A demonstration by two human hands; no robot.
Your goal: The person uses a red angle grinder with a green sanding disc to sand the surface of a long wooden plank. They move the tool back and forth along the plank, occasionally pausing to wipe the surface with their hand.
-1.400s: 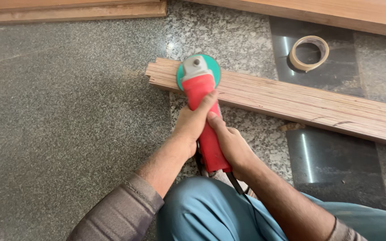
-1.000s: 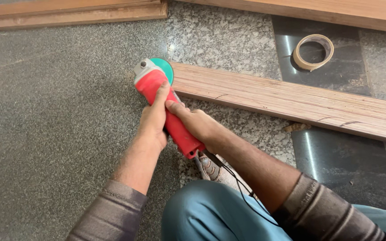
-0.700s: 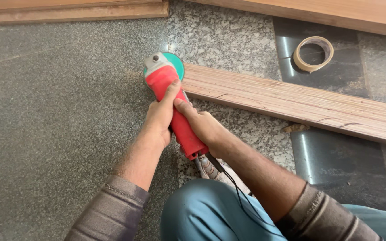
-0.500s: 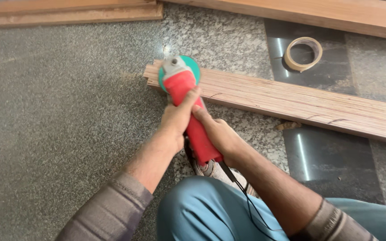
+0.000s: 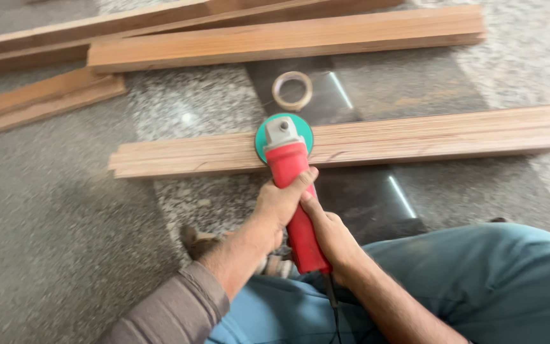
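Observation:
Both my hands grip a red angle grinder (image 5: 292,171) with a grey head and a green sanding disc (image 5: 263,136). My left hand (image 5: 281,202) wraps the front of the red body. My right hand (image 5: 331,237) holds the rear of the handle, where a black cord runs down. The disc rests flat on a long grooved wooden plank (image 5: 415,137) lying across the stone floor, roughly a third of the way in from its left end.
A roll of tape (image 5: 291,90) lies on the floor just beyond the plank. More wooden boards (image 5: 275,39) lie farther back and at the left (image 5: 39,102). My knee in blue trousers (image 5: 479,280) fills the lower right.
The grinder has travelled from the plank's left end toward its middle, and the view has shifted so more boards show at the top.

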